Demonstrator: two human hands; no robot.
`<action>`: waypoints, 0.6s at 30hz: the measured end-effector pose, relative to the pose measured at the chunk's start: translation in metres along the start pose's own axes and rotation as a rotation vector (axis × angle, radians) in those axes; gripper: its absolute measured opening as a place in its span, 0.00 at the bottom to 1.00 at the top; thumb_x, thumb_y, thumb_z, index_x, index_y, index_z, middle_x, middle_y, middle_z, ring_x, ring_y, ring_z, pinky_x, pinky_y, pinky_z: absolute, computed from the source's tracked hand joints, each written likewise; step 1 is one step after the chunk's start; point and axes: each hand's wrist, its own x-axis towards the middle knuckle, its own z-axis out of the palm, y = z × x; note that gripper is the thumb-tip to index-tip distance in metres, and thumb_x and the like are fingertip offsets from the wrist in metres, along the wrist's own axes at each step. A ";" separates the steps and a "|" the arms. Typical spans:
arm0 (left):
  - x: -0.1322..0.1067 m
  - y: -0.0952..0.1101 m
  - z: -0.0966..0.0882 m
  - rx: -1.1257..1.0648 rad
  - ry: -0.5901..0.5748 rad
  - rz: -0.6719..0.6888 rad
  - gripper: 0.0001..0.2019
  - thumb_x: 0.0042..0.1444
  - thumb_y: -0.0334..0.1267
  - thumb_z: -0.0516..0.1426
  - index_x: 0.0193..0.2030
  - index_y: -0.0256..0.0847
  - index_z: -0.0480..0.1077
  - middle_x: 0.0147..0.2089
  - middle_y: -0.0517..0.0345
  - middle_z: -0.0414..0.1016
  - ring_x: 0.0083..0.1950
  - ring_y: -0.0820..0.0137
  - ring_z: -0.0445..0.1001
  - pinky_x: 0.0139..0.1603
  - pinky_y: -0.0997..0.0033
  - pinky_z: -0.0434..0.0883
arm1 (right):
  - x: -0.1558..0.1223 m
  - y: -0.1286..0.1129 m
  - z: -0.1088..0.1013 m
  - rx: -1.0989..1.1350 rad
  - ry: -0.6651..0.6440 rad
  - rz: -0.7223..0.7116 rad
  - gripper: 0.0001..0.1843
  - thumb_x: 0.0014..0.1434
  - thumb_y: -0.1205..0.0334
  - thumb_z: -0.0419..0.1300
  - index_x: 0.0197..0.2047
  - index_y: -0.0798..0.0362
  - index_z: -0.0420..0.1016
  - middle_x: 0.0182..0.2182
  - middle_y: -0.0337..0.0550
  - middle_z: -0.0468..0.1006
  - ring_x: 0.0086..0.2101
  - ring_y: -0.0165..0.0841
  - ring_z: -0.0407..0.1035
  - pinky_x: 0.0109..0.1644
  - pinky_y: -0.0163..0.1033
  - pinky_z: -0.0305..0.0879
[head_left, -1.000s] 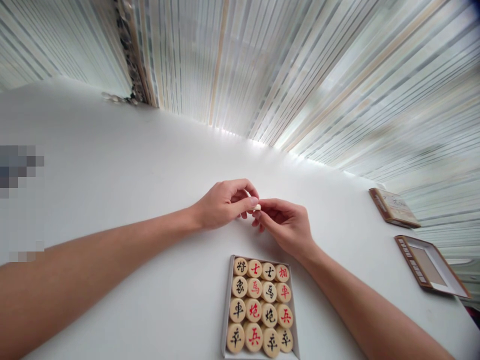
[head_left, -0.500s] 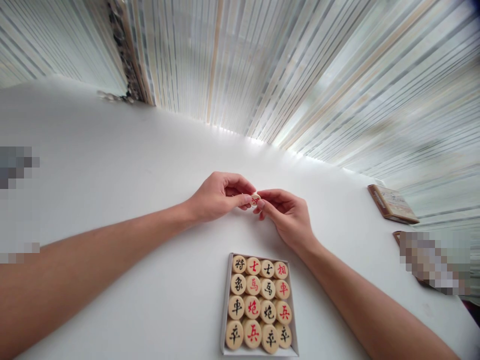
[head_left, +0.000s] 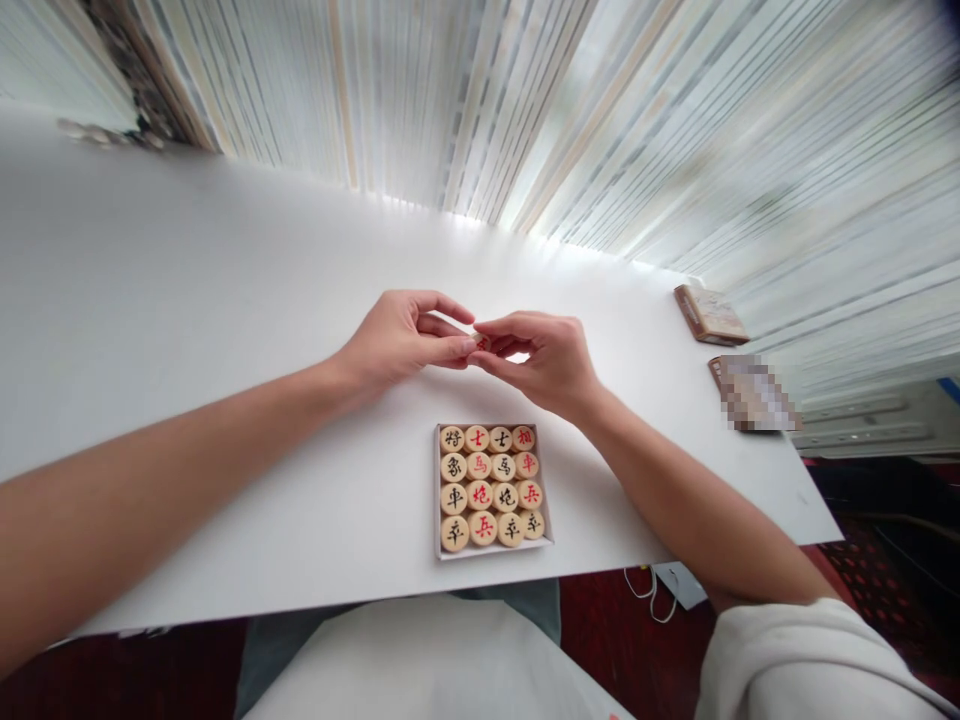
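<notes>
Between the fingertips of both hands is a round Chinese chess piece (head_left: 482, 342) with a red character, partly covered by fingers. My left hand (head_left: 405, 338) pinches its left side with thumb and fingers. On the other side, my right hand (head_left: 541, 352) has its thumb and forefinger at the piece's right edge. Just below the hands, a shallow white box (head_left: 438, 500) lies on the table. Neat rows of wooden chess pieces (head_left: 480, 495) fill it, some lettered in black and some in red.
The white table (head_left: 300, 540) ends in a front edge before my lap. Two brown boxes or books (head_left: 712, 313) lie at the far right, the nearer one blurred. A striped curtain (head_left: 420, 110) hangs along the back. A white cable (head_left: 651, 595) shows below the table.
The view has tilted down, so the table's front edge and my lap now show. Both hands stay together around the piece, with the right fingers closer over it.
</notes>
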 end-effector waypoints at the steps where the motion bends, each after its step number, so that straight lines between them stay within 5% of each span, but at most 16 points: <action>1: -0.003 0.003 0.003 -0.008 -0.014 -0.024 0.23 0.47 0.38 0.77 0.47 0.32 0.78 0.34 0.50 0.86 0.36 0.68 0.86 0.44 0.68 0.85 | -0.002 -0.006 -0.004 -0.052 -0.017 -0.028 0.11 0.60 0.59 0.74 0.45 0.54 0.87 0.37 0.47 0.88 0.35 0.36 0.84 0.42 0.43 0.85; 5: -0.014 0.015 0.017 0.003 -0.086 -0.100 0.25 0.48 0.45 0.77 0.48 0.33 0.78 0.36 0.46 0.87 0.38 0.63 0.87 0.45 0.64 0.86 | -0.026 -0.032 -0.022 -0.173 -0.047 -0.067 0.10 0.62 0.62 0.71 0.46 0.54 0.85 0.37 0.45 0.89 0.33 0.35 0.84 0.41 0.42 0.86; 10: -0.026 0.035 0.033 0.140 -0.097 -0.015 0.14 0.58 0.42 0.71 0.44 0.34 0.80 0.39 0.47 0.87 0.38 0.66 0.87 0.43 0.67 0.84 | -0.077 -0.058 -0.044 -0.114 -0.054 0.054 0.09 0.61 0.63 0.72 0.45 0.52 0.82 0.37 0.44 0.88 0.33 0.35 0.84 0.40 0.42 0.86; 18: -0.038 0.045 0.025 0.327 -0.043 0.075 0.08 0.61 0.39 0.68 0.42 0.35 0.81 0.37 0.50 0.86 0.37 0.68 0.85 0.39 0.71 0.81 | -0.129 -0.083 -0.044 -0.161 -0.167 0.044 0.10 0.61 0.69 0.67 0.46 0.50 0.80 0.38 0.45 0.86 0.30 0.32 0.76 0.33 0.38 0.77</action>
